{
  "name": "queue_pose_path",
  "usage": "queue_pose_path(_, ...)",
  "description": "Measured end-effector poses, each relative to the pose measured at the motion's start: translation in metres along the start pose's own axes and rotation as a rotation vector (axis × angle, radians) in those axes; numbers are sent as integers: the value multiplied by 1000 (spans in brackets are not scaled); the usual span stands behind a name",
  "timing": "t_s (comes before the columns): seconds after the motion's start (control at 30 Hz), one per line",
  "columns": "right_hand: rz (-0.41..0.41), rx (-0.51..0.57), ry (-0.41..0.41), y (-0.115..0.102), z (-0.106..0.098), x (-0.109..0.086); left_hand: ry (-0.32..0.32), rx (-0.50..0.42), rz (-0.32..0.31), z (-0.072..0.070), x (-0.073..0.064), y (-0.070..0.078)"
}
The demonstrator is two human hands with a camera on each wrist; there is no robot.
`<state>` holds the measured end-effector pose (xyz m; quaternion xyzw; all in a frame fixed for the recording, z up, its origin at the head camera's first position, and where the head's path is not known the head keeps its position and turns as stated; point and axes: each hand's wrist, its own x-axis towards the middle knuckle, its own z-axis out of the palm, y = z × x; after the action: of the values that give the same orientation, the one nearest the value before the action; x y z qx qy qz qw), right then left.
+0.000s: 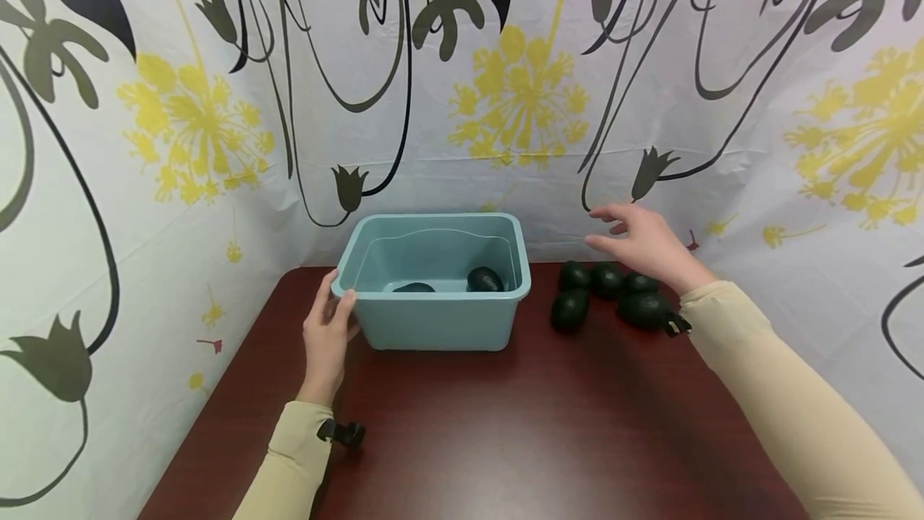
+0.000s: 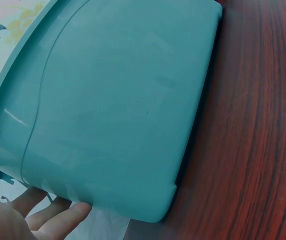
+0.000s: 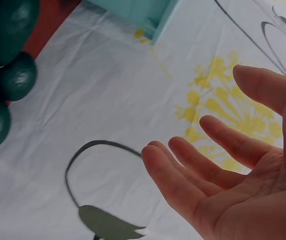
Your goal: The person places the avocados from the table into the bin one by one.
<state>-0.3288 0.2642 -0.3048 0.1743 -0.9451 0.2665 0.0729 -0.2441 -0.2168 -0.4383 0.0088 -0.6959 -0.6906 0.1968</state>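
A light blue plastic bin (image 1: 433, 323) stands on the table, with two dark green avocados (image 1: 484, 279) showing inside it. My left hand (image 1: 326, 339) holds the bin's front left corner, thumb at the front rim and fingers along the left side. In the left wrist view, fingertips (image 2: 80, 210) lie against the bin's wall (image 2: 118, 110). Up in the air to the right, my right hand (image 1: 642, 243) has its fingers extended and apart, holding nothing. Below it several avocados (image 1: 570, 310) sit grouped on the table; the right wrist view shows part of this group (image 3: 18, 75).
The dark red-brown wooden table (image 1: 505, 432) runs forward to a white patterned cloth (image 1: 447, 135) hanging behind and at both sides. A small black camera (image 1: 342, 432) is strapped at the left wrist, and a black device (image 1: 677, 324) shows at the right wrist.
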Motion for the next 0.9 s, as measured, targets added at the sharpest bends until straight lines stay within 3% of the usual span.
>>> queue_pose_path(0.57, 4, -50, 31, 78, 29, -17, 5, 6, -14, 1, -3, 3)
queue_pose_path(0.9, 102, -54, -18, 115, 51, -28, 18, -6, -22, 2, -3, 6)
